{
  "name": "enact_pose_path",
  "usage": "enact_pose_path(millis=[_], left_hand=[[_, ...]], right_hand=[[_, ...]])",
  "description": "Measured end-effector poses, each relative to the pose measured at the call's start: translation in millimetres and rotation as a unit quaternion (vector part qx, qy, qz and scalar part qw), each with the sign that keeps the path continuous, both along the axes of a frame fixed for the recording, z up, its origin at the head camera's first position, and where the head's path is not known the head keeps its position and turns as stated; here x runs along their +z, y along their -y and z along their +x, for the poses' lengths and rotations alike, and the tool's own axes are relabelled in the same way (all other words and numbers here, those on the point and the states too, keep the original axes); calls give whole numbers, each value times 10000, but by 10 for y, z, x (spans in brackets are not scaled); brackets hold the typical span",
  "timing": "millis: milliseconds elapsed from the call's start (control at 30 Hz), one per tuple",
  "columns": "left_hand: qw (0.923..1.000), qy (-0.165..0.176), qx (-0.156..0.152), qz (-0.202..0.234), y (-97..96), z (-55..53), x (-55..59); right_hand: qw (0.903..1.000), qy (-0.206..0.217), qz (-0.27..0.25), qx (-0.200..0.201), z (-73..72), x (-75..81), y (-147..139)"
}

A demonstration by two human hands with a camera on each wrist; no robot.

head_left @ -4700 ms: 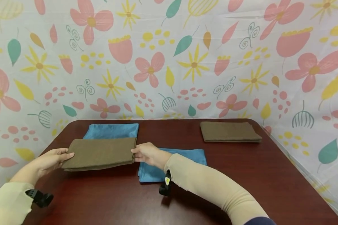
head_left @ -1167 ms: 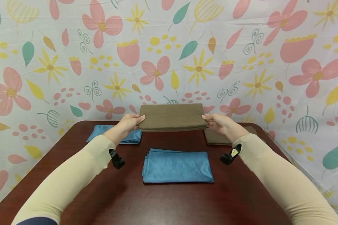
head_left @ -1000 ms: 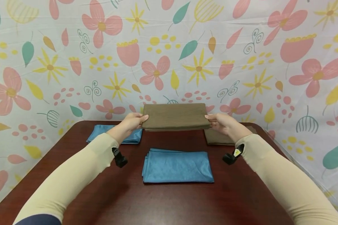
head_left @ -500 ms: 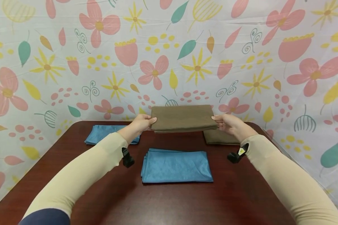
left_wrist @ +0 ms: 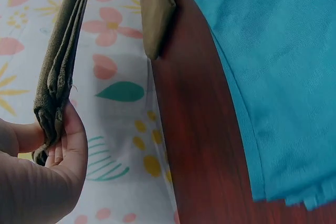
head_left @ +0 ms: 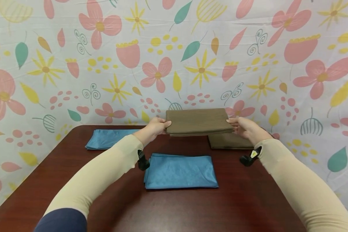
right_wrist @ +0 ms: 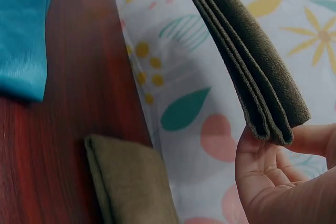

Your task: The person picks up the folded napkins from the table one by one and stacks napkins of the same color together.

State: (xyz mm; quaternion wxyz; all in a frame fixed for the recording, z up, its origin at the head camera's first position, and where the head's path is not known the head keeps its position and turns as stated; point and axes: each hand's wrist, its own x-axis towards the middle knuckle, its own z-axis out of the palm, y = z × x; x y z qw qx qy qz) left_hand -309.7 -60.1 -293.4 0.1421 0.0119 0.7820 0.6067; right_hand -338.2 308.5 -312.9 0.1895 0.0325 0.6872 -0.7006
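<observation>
A folded brown cloth (head_left: 199, 121) is held level in the air above the back of the table. My left hand (head_left: 156, 127) pinches its left end, thumb on top and fingers beneath. At the other end my right hand (head_left: 243, 128) pinches it the same way. The wrist views show the stacked folds of this cloth (right_wrist: 247, 61) between thumb and fingers. Below and to its right, a second folded brown cloth (head_left: 230, 141) lies on the table, partly hidden by the held cloth and my right hand.
A folded blue cloth (head_left: 181, 171) lies mid-table, nearer to me. Another blue cloth (head_left: 104, 139) lies at the back left, partly behind my left arm. The dark red-brown table (head_left: 174, 209) ends at a flower-patterned curtain (head_left: 174, 38).
Both hands have lifted the brown cloth from the left side, where it hung in front of the back blue cloth, and carried it right. Over the last second it keeps drifting right.
</observation>
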Motion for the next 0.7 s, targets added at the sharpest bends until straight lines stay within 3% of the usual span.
enact_pose_path(millis=[100,233,400,700], left_hand=[[10000,-3,10,92,-86,-29,-29],[9999,-1,-25,112,-188,-79,-55],[9998,32,-59,198,-308,-150,-65],[9983,95,-176,547,-583,-241,-51]], right_hand=[[10000,-25,36,51,-35,-31,-100],[9995,-97,274,-125,45,39,-82],[9993,87,115,-340,106,103,-108],[9964,178,124,-824,84,169,-294]])
